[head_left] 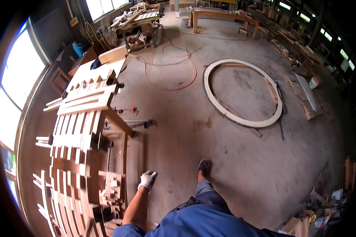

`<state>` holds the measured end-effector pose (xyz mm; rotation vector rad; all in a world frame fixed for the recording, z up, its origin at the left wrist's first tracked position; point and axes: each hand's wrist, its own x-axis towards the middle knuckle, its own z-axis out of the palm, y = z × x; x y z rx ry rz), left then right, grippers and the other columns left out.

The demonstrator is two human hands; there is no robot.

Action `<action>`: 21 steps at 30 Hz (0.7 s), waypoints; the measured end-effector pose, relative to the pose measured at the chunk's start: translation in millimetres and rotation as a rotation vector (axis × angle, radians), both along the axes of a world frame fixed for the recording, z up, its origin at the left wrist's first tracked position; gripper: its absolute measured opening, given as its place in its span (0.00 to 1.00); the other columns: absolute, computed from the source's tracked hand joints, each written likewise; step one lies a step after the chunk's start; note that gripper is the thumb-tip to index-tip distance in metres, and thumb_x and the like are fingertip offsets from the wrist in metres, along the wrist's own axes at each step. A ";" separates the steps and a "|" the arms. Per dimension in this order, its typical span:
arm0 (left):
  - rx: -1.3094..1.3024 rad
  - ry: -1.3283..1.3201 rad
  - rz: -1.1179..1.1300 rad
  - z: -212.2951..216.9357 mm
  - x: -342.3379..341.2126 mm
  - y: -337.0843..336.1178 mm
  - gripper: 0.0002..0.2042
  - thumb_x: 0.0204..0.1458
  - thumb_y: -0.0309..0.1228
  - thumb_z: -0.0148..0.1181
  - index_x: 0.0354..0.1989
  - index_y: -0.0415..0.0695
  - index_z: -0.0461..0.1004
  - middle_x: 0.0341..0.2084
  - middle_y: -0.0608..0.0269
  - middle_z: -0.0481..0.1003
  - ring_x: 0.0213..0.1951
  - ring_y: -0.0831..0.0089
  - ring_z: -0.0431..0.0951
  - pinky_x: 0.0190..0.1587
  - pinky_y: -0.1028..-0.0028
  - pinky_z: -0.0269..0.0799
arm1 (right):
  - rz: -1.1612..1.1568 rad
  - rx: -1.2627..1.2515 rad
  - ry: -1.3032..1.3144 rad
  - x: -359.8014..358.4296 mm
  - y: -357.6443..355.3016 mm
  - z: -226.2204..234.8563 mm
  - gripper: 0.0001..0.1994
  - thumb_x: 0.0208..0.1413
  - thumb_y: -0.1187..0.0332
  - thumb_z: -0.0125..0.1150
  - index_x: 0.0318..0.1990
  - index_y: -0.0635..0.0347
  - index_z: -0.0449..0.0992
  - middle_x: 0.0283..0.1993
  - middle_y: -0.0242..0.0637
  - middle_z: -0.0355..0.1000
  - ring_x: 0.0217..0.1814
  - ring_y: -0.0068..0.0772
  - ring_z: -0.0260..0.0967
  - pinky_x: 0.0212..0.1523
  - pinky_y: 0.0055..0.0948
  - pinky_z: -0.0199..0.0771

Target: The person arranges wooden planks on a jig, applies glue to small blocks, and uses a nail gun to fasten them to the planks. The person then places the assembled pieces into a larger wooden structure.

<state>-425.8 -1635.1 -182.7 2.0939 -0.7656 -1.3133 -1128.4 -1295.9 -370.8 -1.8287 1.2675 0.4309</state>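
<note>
My left hand (148, 180), in a white glove, hangs over the concrete floor to the right of the workbench. Its fingers are curled in, and nothing shows between them. It touches nothing. The nearest things are the stacked pale wooden slats and frames (73, 136) on the bench along my left side. My right hand is out of the picture. One dark shoe (204, 168) is stepped forward on the floor.
A large pale wooden oval ring (252, 123) lies on the floor ahead to the right. A red hose (195, 75) loops across the floor. Clamps (144, 123) jut from under the bench. Scrap wood (298, 225) is piled at lower right. A long wooden table (221, 13) stands far ahead.
</note>
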 end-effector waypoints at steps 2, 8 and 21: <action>0.024 -0.018 -0.037 1.6 -7.0 -58.1 0.11 0.58 0.38 0.64 0.35 0.42 0.85 0.22 0.67 0.80 0.26 0.78 0.77 0.33 0.70 0.74 | -0.207 0.002 -0.112 -1.4 -94.2 -13.7 0.13 0.64 0.52 0.57 0.40 0.44 0.85 0.35 0.42 0.82 0.40 0.48 0.82 0.38 0.50 0.80; 0.290 -0.357 -0.535 -33.5 -24.0 -62.4 0.18 0.59 0.48 0.57 0.36 0.47 0.87 0.32 0.55 0.86 0.37 0.60 0.88 0.45 0.60 0.82 | -0.789 0.290 -0.111 68.8 -561.1 166.4 0.17 0.67 0.56 0.65 0.48 0.63 0.83 0.30 0.39 0.82 0.25 0.30 0.80 0.29 0.31 0.82; 0.628 -0.305 -0.495 -138.5 13.0 -411.1 0.25 0.61 0.57 0.52 0.54 0.55 0.85 0.51 0.49 0.83 0.57 0.50 0.83 0.60 0.55 0.78 | -0.946 -0.050 -0.131 118.0 -1091.9 181.5 0.13 0.66 0.60 0.65 0.38 0.63 0.82 0.28 0.36 0.81 0.29 0.30 0.80 0.29 0.30 0.80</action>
